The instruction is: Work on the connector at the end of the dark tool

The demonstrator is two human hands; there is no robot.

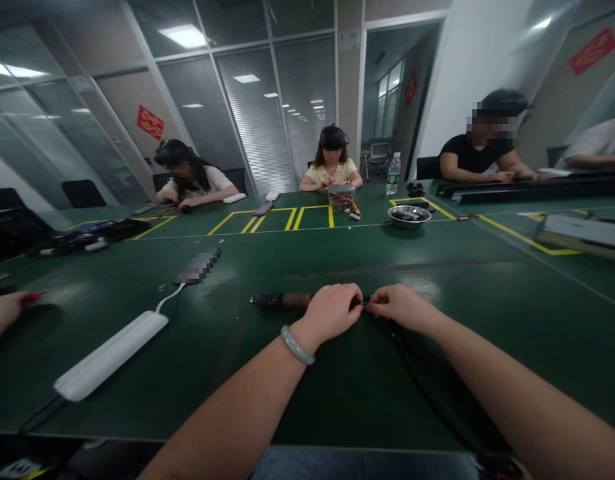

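My left hand (pixel 332 311) grips the dark tool (pixel 282 301) lying on the green tabletop (pixel 337 253); my right hand (pixel 400 308) pinches its end. A white power strip (pixel 110 357) lies well left, a steel bowl (pixel 408 215) far ahead.

I am looking into an office room used as a shared workbench: beyond my hands runs a long green table (pixel 337 253) marked with yellow tape, seated people working across it, glass partition walls (pixel 257 113) with blinds behind them, ceiling panel lights (pixel 186 36) overhead.
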